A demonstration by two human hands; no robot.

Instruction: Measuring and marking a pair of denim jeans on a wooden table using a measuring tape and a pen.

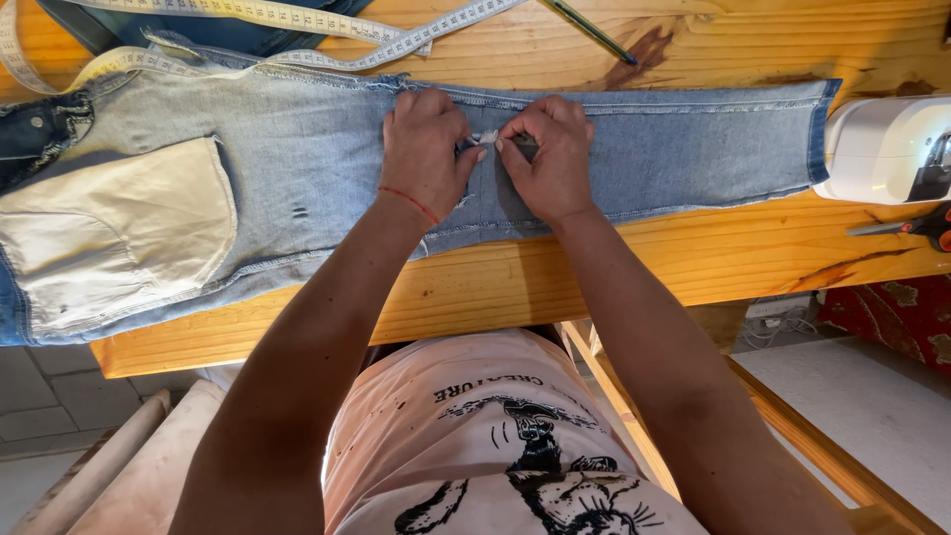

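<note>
I am pinching a frayed white tear between my left hand (424,151) and right hand (551,154), fingertips closed on the cloth. The jeans (297,168), faded pale blue and inside out, are lying flat across the wooden table (515,277), waist and cream pocket lining at the left.

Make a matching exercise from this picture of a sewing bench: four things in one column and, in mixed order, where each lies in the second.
Things:
1. tape measure
2. scissors
3. pocket lining
4. both hands

Places:
A. at the right edge, below the white machine
B. on the left part of the jeans
C. at the middle of the jeans leg, pinching a small white bit
D. along the far edge of the wooden table

Pairs: 1-D, 2-A, 3-B, 4-C
</note>
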